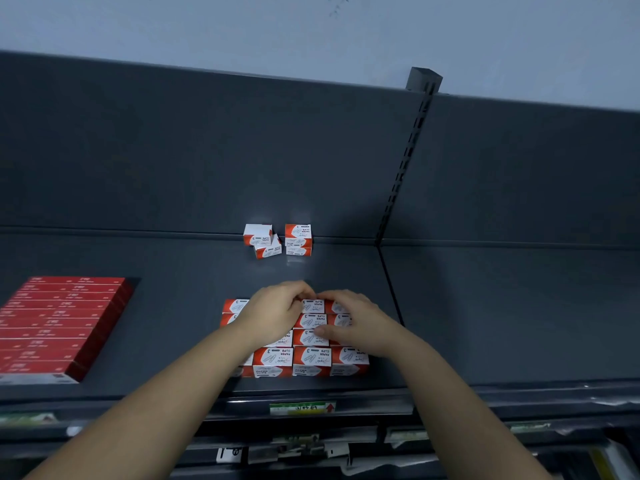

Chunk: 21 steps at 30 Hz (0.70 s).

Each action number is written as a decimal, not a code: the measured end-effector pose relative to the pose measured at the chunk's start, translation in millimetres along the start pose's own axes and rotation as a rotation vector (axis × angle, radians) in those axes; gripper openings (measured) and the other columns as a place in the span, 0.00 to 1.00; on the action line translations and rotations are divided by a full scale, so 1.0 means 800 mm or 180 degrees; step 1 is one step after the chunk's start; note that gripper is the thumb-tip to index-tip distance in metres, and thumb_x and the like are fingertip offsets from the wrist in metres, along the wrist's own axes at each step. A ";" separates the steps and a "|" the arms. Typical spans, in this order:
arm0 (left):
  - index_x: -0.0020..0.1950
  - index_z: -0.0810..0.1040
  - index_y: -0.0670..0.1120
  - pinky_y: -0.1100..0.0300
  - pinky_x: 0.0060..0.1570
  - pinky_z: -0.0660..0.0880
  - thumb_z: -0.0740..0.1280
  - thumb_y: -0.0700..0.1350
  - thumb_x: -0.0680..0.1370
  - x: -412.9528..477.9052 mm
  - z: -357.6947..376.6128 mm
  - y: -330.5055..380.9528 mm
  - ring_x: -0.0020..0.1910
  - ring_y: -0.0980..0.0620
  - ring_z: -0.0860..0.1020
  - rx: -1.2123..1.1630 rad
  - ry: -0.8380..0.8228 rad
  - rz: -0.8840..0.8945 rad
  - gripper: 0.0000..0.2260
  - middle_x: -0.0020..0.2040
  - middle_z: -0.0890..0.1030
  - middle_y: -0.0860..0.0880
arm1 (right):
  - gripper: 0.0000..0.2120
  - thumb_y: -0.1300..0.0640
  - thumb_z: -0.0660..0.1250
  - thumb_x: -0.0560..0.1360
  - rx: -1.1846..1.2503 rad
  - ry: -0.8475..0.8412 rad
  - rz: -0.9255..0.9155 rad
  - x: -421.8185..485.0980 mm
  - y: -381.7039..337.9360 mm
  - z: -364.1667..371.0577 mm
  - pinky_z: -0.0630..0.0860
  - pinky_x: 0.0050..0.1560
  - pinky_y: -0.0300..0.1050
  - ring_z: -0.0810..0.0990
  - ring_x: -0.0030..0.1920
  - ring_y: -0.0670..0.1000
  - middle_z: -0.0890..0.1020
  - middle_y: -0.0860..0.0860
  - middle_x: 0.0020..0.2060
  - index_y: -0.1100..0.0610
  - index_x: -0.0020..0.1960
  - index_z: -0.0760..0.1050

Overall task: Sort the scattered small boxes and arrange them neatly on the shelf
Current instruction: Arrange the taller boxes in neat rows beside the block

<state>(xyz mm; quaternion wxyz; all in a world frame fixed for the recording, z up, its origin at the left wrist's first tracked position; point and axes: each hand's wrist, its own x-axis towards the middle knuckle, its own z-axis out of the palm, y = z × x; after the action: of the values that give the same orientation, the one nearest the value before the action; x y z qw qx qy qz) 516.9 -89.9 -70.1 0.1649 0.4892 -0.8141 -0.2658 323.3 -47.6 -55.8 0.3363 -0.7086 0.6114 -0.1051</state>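
Note:
Several small red-and-white paper clip boxes [310, 358] stand packed in neat rows near the front of the dark grey shelf [173, 258]. My left hand [277, 313] and my right hand [356, 323] both lie on the back rows of this block. Their fingertips meet at one box [312, 305] in the back row, the fingers curled round it. Three more of the same boxes lie loose at the back of the shelf: a leaning pair [261, 241] and an upright stack [298, 239].
A flat block of red boxes [59, 323] fills the shelf's left front. A slotted upright post [405, 161] divides the back panel on the right. A green price label [302, 408] sits on the shelf's front edge, with lower shelves below.

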 end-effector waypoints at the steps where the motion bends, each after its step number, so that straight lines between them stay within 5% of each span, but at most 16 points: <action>1: 0.63 0.75 0.53 0.64 0.51 0.74 0.58 0.41 0.81 0.000 -0.001 -0.001 0.55 0.56 0.77 -0.0014 -0.0003 0.0009 0.14 0.60 0.80 0.54 | 0.29 0.38 0.69 0.73 -0.0017 -0.0001 0.0006 0.000 0.001 0.000 0.63 0.71 0.60 0.65 0.69 0.48 0.71 0.42 0.66 0.39 0.71 0.64; 6: 0.68 0.69 0.51 0.66 0.39 0.74 0.61 0.33 0.78 0.006 -0.018 -0.008 0.60 0.55 0.76 -0.1352 0.0202 -0.0208 0.22 0.65 0.73 0.53 | 0.32 0.28 0.66 0.65 0.0280 0.0043 0.0222 0.010 0.003 -0.010 0.68 0.69 0.58 0.65 0.70 0.49 0.70 0.43 0.67 0.27 0.67 0.61; 8: 0.65 0.71 0.52 0.64 0.43 0.75 0.63 0.33 0.77 0.012 -0.036 -0.022 0.58 0.55 0.77 -0.1621 0.0555 -0.0286 0.20 0.64 0.74 0.52 | 0.30 0.33 0.66 0.71 0.0209 0.0229 0.0138 0.017 -0.001 -0.023 0.65 0.72 0.55 0.62 0.72 0.46 0.71 0.41 0.68 0.34 0.71 0.62; 14: 0.62 0.74 0.46 0.54 0.62 0.73 0.68 0.36 0.75 0.043 -0.086 -0.074 0.57 0.49 0.77 -0.1016 0.1003 -0.0579 0.17 0.63 0.73 0.46 | 0.28 0.45 0.66 0.78 -0.0309 0.0376 0.0157 0.054 -0.022 -0.044 0.59 0.74 0.52 0.55 0.75 0.52 0.64 0.47 0.74 0.47 0.75 0.62; 21: 0.69 0.71 0.45 0.58 0.68 0.66 0.69 0.38 0.75 0.073 -0.108 -0.109 0.65 0.48 0.71 -0.0321 0.0515 -0.0440 0.23 0.66 0.69 0.44 | 0.35 0.50 0.66 0.78 -0.0565 0.0476 0.0229 0.107 -0.047 -0.033 0.54 0.76 0.56 0.47 0.77 0.55 0.52 0.43 0.79 0.46 0.79 0.52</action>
<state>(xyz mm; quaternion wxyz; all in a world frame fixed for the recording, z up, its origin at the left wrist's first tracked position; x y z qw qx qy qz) 597.0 -198.0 -52.2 0.2357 0.5551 -0.7481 -0.2768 358.6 -135.7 -35.7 0.2293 -0.7033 0.6667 -0.0910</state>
